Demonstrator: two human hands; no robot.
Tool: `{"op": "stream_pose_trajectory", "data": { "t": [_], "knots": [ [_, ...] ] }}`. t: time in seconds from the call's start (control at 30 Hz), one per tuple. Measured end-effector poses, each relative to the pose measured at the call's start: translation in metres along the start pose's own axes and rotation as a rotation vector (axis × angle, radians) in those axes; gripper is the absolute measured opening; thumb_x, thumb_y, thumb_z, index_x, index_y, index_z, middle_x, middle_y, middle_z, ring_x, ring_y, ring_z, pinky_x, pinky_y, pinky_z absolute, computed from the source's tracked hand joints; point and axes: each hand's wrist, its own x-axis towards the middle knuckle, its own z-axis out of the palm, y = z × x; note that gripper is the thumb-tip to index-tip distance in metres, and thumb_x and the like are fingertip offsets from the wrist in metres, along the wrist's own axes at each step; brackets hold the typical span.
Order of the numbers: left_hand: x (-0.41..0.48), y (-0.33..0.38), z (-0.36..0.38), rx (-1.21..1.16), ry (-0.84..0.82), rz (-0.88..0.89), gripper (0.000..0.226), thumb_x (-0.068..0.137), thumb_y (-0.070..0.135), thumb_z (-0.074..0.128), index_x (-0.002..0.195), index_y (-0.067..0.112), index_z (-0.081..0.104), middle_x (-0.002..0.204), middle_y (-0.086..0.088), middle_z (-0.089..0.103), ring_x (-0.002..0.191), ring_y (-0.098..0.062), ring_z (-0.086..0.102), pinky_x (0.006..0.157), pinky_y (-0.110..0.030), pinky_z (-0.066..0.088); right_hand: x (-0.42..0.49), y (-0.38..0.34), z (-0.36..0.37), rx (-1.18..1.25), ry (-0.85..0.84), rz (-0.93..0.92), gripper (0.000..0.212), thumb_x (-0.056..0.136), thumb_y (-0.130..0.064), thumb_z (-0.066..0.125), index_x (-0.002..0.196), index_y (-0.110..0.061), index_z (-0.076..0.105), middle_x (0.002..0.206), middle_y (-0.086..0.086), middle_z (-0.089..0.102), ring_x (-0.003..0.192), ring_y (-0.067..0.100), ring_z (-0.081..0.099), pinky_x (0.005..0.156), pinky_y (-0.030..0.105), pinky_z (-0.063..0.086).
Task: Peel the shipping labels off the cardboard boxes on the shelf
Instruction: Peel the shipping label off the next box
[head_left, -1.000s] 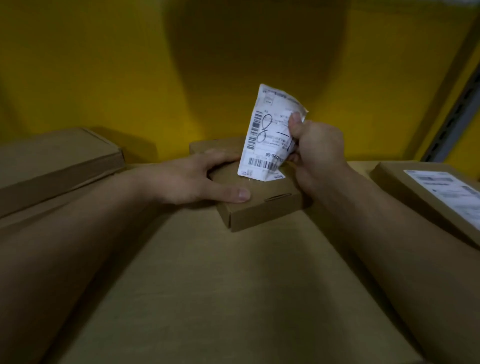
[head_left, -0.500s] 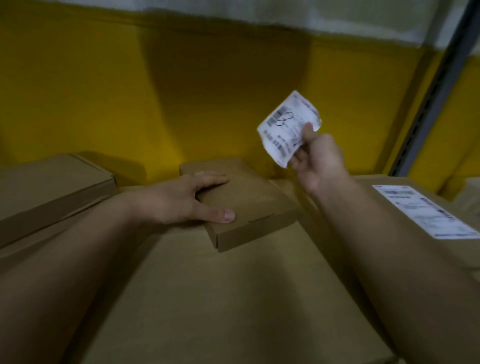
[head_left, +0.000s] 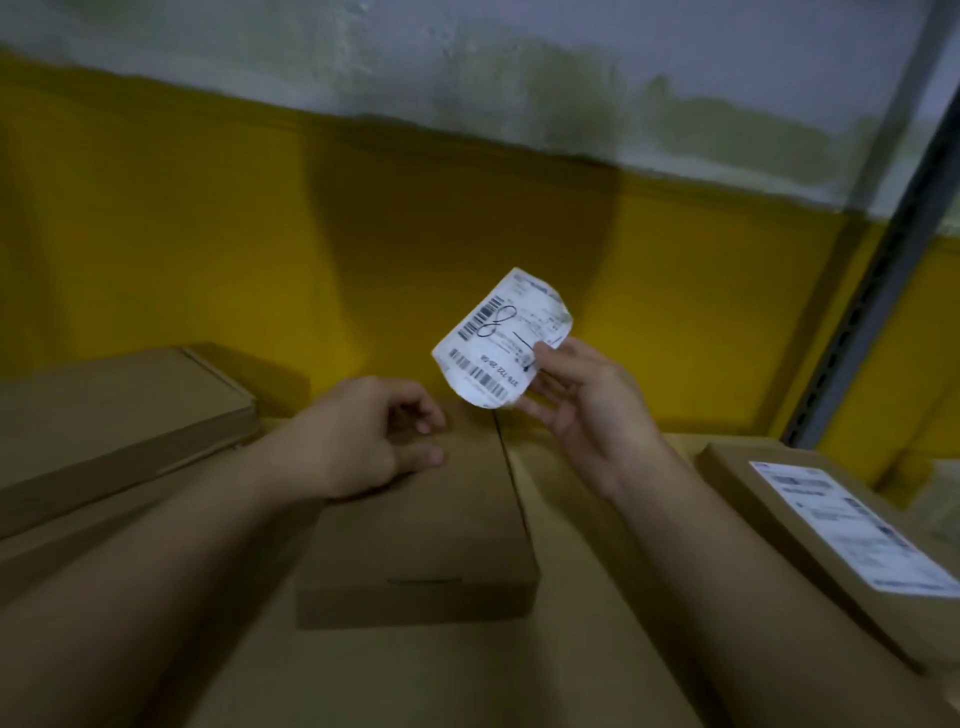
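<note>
While the right hand (head_left: 587, 415) pinches a peeled shipping label (head_left: 501, 338) between thumb and fingers, lifted clear of the cardboard at about 1 o'clock from the small box (head_left: 415, 530), that box's top shows bare. The left hand (head_left: 363, 436) rests on its far end, fingers loosely curled, gripping nothing. At 3 o'clock a flat box (head_left: 727, 457) carries an attached white label (head_left: 852, 525), so at least one peel looks left. The long box (head_left: 119, 410) at 9 o'clock shows no label on its visible top.
</note>
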Motion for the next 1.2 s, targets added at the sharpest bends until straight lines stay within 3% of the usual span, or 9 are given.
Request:
{"op": "stream_pose_trajectory", "data": {
  "t": [0.1, 0.23, 0.5, 0.67, 0.77, 0.83, 0.93, 1.07, 1.2],
  "knots": [
    [-0.004, 0.003, -0.003, -0.007, 0.0, -0.021, 0.031, 0.068, 0.037, 0.085, 0.094, 0.031, 0.069, 0.104, 0.013, 0.049, 0.087, -0.003, 0.059, 0.08, -0.018, 0.048, 0.001, 0.002, 0.002, -0.021, 0.007, -0.01, 0.017, 0.091, -0.005, 0.056, 0.103, -0.012, 0.064, 0.094, 0.001, 0.074, 0.084, 0.013, 0.07, 0.064, 0.028, 0.055],
    [-0.004, 0.001, -0.004, 0.066, 0.029, -0.003, 0.025, 0.092, 0.042, 0.058, 0.086, 0.021, 0.071, 0.085, 0.001, 0.065, 0.078, -0.012, 0.059, 0.075, -0.037, 0.048, 0.002, 0.006, 0.003, -0.044, -0.012, -0.008, 0.017, 0.09, -0.004, 0.056, 0.102, -0.014, 0.064, 0.091, -0.002, 0.074, 0.083, 0.012, 0.07, 0.069, 0.03, 0.054],
    [0.001, -0.006, 0.0, 0.037, 0.347, 0.015, 0.029, 0.091, 0.048, 0.053, 0.094, 0.023, 0.067, 0.09, 0.008, 0.06, 0.074, -0.003, 0.055, 0.062, -0.009, 0.035, 0.002, 0.002, 0.003, -0.049, -0.018, -0.043, 0.028, 0.092, -0.005, 0.054, 0.116, -0.015, 0.061, 0.106, 0.004, 0.073, 0.092, 0.018, 0.071, 0.07, 0.034, 0.057],
    [0.003, -0.001, 0.0, -0.013, 0.502, 0.039, 0.051, 0.1, 0.049, 0.035, 0.091, 0.013, 0.07, 0.086, -0.007, 0.065, 0.081, -0.018, 0.057, 0.076, -0.038, 0.046, 0.0, 0.003, 0.006, -0.078, -0.038, -0.033, 0.038, 0.09, 0.005, 0.051, 0.123, -0.014, 0.059, 0.107, 0.008, 0.073, 0.092, 0.025, 0.071, 0.073, 0.037, 0.058],
    [0.0, 0.006, -0.002, -0.174, 0.524, 0.057, 0.044, 0.096, 0.051, 0.04, 0.094, 0.015, 0.065, 0.081, -0.004, 0.067, 0.072, -0.024, 0.064, 0.067, -0.05, 0.052, -0.003, 0.002, 0.009, -0.136, -0.053, -0.048, 0.043, 0.09, 0.003, 0.055, 0.13, -0.01, 0.051, 0.096, 0.006, 0.075, 0.078, 0.019, 0.073, 0.054, 0.028, 0.056],
    [-0.002, 0.013, -0.001, -0.253, 0.447, 0.061, 0.034, 0.09, 0.052, 0.05, 0.108, 0.025, 0.059, 0.084, 0.001, 0.069, 0.07, -0.022, 0.066, 0.067, -0.048, 0.055, -0.006, 0.001, 0.011, -0.151, -0.06, -0.059, 0.049, 0.089, 0.003, 0.057, 0.134, -0.012, 0.047, 0.092, 0.006, 0.075, 0.075, 0.02, 0.072, 0.052, 0.027, 0.054],
    [-0.003, 0.021, 0.001, -0.482, 0.293, 0.061, 0.051, 0.078, 0.044, 0.069, 0.125, 0.039, 0.05, 0.085, 0.004, 0.07, 0.073, -0.02, 0.069, 0.068, -0.044, 0.059, -0.009, 0.001, 0.014, -0.154, -0.078, -0.085, 0.053, 0.089, 0.005, 0.057, 0.137, -0.014, 0.044, 0.097, 0.012, 0.074, 0.079, 0.025, 0.072, 0.057, 0.03, 0.056],
    [-0.002, 0.024, 0.0, -0.599, 0.303, 0.057, 0.039, 0.078, 0.003, 0.078, 0.106, 0.026, 0.065, 0.081, -0.013, 0.071, 0.069, -0.026, 0.062, 0.071, -0.035, 0.053, -0.011, 0.002, 0.017, -0.178, -0.069, -0.159, 0.062, 0.088, 0.006, 0.058, 0.14, -0.02, 0.039, 0.099, 0.014, 0.073, 0.082, 0.026, 0.072, 0.063, 0.034, 0.058],
    [-0.001, 0.024, -0.001, -0.673, 0.371, 0.001, 0.033, 0.077, -0.001, 0.078, 0.099, 0.021, 0.067, 0.076, -0.019, 0.07, 0.069, -0.04, 0.06, 0.069, -0.037, 0.054, -0.012, 0.0, 0.016, -0.346, -0.031, -0.327, 0.061, 0.083, 0.008, 0.064, 0.127, -0.033, 0.049, 0.104, 0.007, 0.071, 0.083, 0.022, 0.072, 0.069, 0.036, 0.06]
  ]
}}
